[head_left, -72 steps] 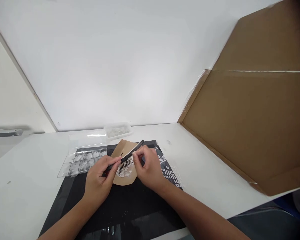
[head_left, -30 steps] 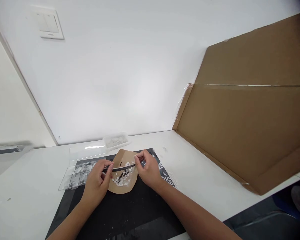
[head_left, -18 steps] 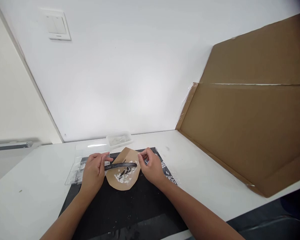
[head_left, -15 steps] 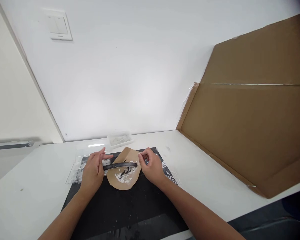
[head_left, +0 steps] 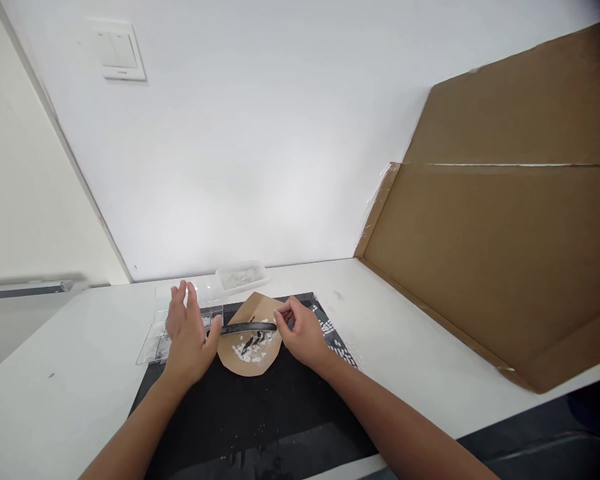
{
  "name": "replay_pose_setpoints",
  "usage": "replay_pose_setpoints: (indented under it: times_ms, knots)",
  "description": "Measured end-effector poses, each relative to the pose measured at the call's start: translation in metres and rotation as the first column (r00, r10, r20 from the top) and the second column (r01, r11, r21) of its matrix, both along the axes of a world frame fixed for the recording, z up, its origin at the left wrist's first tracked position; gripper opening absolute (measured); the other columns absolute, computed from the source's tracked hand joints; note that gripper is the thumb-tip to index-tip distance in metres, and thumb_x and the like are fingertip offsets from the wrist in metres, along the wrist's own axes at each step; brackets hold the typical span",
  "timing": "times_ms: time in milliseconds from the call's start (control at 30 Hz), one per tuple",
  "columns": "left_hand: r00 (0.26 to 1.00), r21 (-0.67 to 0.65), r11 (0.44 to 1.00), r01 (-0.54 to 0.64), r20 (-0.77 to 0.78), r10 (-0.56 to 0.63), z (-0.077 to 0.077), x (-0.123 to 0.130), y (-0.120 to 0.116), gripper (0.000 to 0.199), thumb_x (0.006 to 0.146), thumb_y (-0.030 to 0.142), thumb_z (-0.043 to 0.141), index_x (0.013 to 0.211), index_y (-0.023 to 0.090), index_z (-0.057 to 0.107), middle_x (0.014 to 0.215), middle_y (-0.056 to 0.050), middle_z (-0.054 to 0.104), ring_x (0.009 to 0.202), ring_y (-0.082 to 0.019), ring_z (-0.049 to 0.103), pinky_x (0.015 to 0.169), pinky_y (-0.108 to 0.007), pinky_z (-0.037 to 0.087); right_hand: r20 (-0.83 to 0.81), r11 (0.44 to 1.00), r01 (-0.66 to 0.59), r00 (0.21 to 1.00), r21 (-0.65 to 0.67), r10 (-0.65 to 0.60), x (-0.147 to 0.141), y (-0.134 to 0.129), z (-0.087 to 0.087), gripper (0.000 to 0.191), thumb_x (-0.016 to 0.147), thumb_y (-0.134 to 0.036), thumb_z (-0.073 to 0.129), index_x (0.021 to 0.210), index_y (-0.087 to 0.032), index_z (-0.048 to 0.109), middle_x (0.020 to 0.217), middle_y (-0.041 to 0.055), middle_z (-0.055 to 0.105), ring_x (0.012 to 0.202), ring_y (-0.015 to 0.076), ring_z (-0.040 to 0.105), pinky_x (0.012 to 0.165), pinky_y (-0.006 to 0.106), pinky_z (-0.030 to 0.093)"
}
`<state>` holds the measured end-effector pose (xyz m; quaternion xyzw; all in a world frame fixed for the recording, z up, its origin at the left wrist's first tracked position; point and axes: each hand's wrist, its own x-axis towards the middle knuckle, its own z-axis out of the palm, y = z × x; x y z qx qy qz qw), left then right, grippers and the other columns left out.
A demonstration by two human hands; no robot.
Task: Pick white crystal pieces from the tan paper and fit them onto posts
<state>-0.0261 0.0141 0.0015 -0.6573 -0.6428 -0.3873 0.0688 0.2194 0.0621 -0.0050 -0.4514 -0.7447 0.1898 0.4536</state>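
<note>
Chips (head_left: 253, 354) already litter paper (head_left: 243, 367), lower centre; strip (head_left: 245, 327), not yet down, seems pinched by right hand (head_left: 303, 335), left hand (head_left: 186, 341) splayed.

Smooth black strip (head_left: 247, 327), matt brown paper (head_left: 253, 308), clear glossy plastic compartment box (head_left: 151, 351), matt cardboard panel (head_left: 495, 260).

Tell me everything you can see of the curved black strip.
The curved black strip is narrow and gently arched, with a dull greyish sheen like plastic or rubber. It runs roughly sideways over the brown paper. Its right end meets the right hand; its left end reaches the thumb side of the spread left hand. Whether either hand grips it is unclear.
</note>
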Motion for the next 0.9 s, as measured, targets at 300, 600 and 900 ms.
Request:
replay_pose_setpoints:
  times_ms: [300, 600, 900]
  knots:
    - [0.912, -0.234, 0.888, -0.397, -0.209, 0.353, -0.008, -0.054, 0.019, 0.091, 0.092, 0.073, 0.032, 0.159, 0.012, 0.023, 0.167, -0.024, 0.009, 0.155, -0.040, -0.003, 0.112, -0.075, 0.001, -0.009, 1.000, 0.024, 1.000, 0.007, -0.024, 0.002, 0.002, 0.003, 0.020, 0.094, -0.038, 0.055, 0.082, -0.023, 0.052, 0.076, -0.0002, 0.066, 0.066, 0.0163, 0.061, 0.061, 0.028, 0.043]
    - [0.885, -0.498, 0.760, -0.417, -0.033, 0.464, -0.021, -0.103, 0.038, 0.076, 0.085, 0.065, 0.046, 0.140, 0.013, 0.048, 0.137, -0.028, 0.057, 0.135, -0.048, 0.043, 0.106, -0.073, 0.020, -0.008, 1.000, 0.025, 1.000, -0.003, -0.025, 0.002, 0.000, 0.002, 0.021, 0.094, -0.041, 0.055, 0.082, -0.023, 0.053, 0.077, 0.0014, 0.067, 0.066, 0.0179, 0.061, 0.060, 0.029, 0.043]
    - [0.890, -0.499, 0.816, -0.292, 0.170, 0.423, -0.014, -0.118, 0.034, 0.076, 0.075, 0.064, 0.066, 0.133, 0.019, 0.047, 0.124, -0.016, 0.069, 0.110, -0.034, 0.066, 0.095, -0.051, 0.042, -0.011, 0.999, 0.032, 0.999, -0.015, -0.032, 0.002, 0.002, -0.003, 0.023, 0.094, -0.043, 0.055, 0.081, -0.023, 0.052, 0.075, 0.0007, 0.066, 0.064, 0.0170, 0.059, 0.059, 0.028, 0.043]
